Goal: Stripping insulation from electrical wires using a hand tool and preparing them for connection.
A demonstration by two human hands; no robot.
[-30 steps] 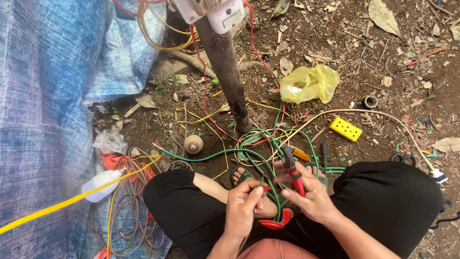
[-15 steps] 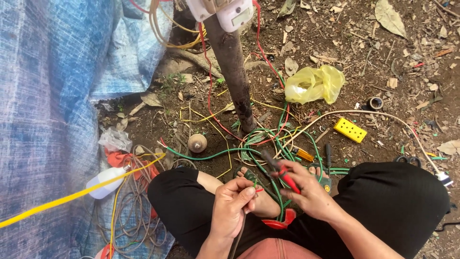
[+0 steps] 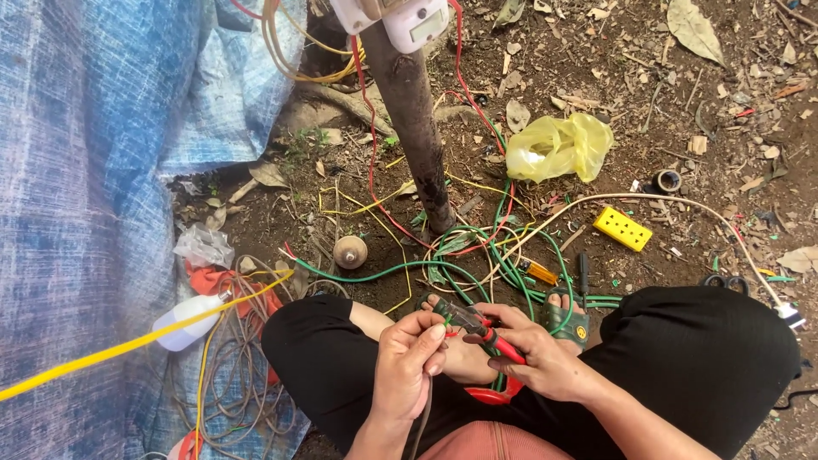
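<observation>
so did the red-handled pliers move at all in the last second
Yes. The red-handled pliers have tipped from steep to flatter, nose swinging left toward the left hand, judged against the sandalled foot.

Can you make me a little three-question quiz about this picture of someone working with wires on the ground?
1. True or false: the right hand holds red-handled pliers.
2. What lies nearest the yellow plastic bag? A) black scissors B) dark wooden post C) white plastic bottle
3. Fill in: the left hand pinches a thin ____ at the plier tips.

Key
1. True.
2. B; the black scissors and white plastic bottle lie farther off.
3. Wire.
</observation>
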